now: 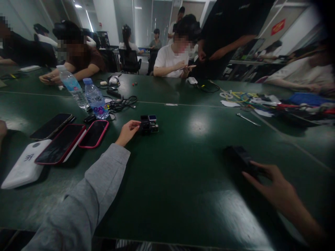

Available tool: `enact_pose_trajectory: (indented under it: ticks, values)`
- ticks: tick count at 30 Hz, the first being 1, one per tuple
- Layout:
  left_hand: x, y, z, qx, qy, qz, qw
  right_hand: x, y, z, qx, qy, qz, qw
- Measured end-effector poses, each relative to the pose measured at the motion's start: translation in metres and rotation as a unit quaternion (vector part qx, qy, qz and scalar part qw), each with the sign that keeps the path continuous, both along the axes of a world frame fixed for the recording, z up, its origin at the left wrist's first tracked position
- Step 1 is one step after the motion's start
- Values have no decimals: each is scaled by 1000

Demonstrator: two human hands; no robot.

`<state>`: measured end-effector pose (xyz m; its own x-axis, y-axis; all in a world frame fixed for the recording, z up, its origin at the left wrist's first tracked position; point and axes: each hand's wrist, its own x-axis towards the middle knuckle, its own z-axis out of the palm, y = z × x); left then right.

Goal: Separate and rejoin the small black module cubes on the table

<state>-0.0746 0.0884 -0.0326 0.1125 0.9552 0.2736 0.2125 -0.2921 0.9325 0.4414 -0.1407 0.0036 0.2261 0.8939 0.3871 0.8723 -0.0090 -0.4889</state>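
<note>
My left hand (127,132) reaches out over the green table, its fingertips closed on the left side of a small black device (146,126). This device has a little screen on top, and part of a circuit board shows on its right side. On the right, my right hand (277,186) grips the near end of a dark, oblong, box-like object (239,155) between thumb and fingers. That object is too dark for its kind to be told. A wide stretch of the tabletop (183,181) separates the two hands.
Left of my arm lie a pink-cased phone (94,134), a red-cased phone (61,144), a dark phone (52,126) and a white power bank (24,164). Water bottles (96,101) stand behind, near black cables (123,104). A wrench (248,119) lies right. People sit across the table.
</note>
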Motion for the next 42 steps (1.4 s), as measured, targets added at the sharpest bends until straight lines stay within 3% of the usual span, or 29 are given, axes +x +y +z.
enact_pose_trajectory:
  ticks: [3,6,10,15,19,24,26,42]
  values:
    - [-1,1,-2,-3,-1,0,1000,-47,39,-9,-60,5,102,993]
    - [-1,2,-2,-9,-1,2,1000,-111,77,-1,-76,-31,176,981]
    - [2,0,1,6,0,1,1000,-177,130,6,-29,-74,185,979]
    - [4,-4,6,7,7,7,1000,-214,176,1,19,-118,144,982]
    - [5,-6,8,-3,11,8,1000,-235,173,5,92,-162,159,970]
    - [7,-9,13,15,33,10,999,-258,159,10,76,-187,336,920]
    - [8,-10,14,25,52,17,998,-260,158,8,51,-185,374,907]
    - [9,-11,14,26,64,-4,998,-255,161,2,36,-136,386,912]
